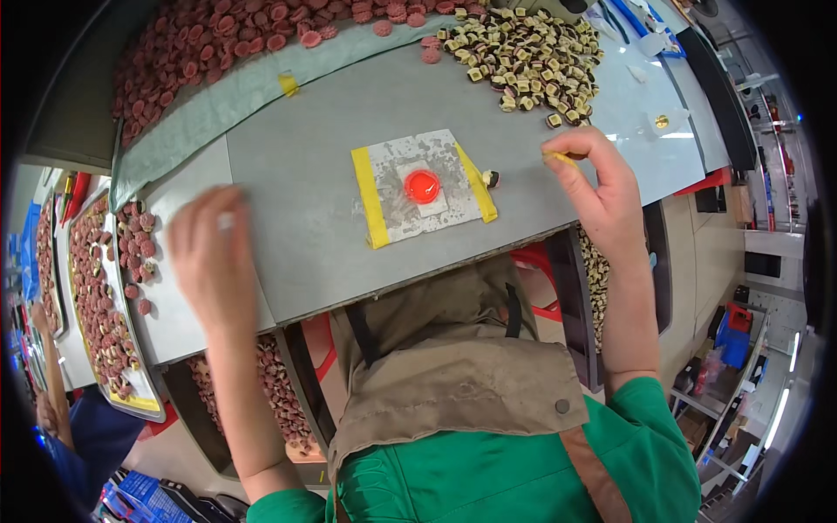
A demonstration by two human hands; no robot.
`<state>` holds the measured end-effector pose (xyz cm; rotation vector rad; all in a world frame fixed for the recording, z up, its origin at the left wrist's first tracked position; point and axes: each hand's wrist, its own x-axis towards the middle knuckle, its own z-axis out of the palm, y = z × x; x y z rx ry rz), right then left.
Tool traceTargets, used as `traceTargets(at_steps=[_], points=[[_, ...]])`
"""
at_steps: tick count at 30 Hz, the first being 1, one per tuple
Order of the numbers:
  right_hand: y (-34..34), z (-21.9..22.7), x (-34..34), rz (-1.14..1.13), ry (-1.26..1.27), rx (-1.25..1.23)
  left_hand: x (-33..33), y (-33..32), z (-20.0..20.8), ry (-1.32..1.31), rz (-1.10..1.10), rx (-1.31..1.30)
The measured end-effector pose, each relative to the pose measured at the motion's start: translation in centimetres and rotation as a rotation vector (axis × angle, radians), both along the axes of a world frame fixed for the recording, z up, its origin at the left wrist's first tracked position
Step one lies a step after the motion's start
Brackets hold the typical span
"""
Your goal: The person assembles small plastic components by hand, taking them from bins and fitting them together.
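Note:
My left hand [209, 253] is over the left part of the grey worktop, its fingers smeared by motion, so I cannot tell what they hold. On the right, my right hand [603, 190] is raised above the worktop with thumb and forefinger pinched; a bit of yellow shows at the fingertips, too small to name. Between my hands lies a stained white sheet [397, 218], held down by yellow tape strips [370, 193]. A glossy red round piece [422, 186] sits at its middle. Just right of the sheet lies a small cream-and-dark block [492, 179].
Ridged pink-red cup-shaped pieces [244, 35] are heaped on a pale green cloth [192, 131] at the far left. A pile of cream-and-dark blocks [532, 61] lies far right. Trays [109, 305] of pieces stand left, near another person's arm [54, 366]. Open drawers [593, 288] sit below the worktop.

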<state>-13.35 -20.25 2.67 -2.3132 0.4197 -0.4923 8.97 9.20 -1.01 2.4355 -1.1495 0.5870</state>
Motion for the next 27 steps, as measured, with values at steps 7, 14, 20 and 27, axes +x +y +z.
traceTargets(at_steps=[7,14,20,27], points=[[1.7,-0.9,2.0,0.233,0.024,-0.202,4.3,-1.8,2.7,0.015,-0.023,-0.008],[1.7,0.1,2.2,0.047,0.062,-0.202,8.1,-11.3,3.2,0.225,-0.217,-0.259],[0.5,-1.8,2.4,0.037,0.018,-0.238,9.1,-14.3,0.1,0.299,-0.368,-0.270],[-0.4,-0.1,0.6,0.046,0.112,-0.148,1.1,-8.2,2.8,0.858,-0.246,-0.422]])
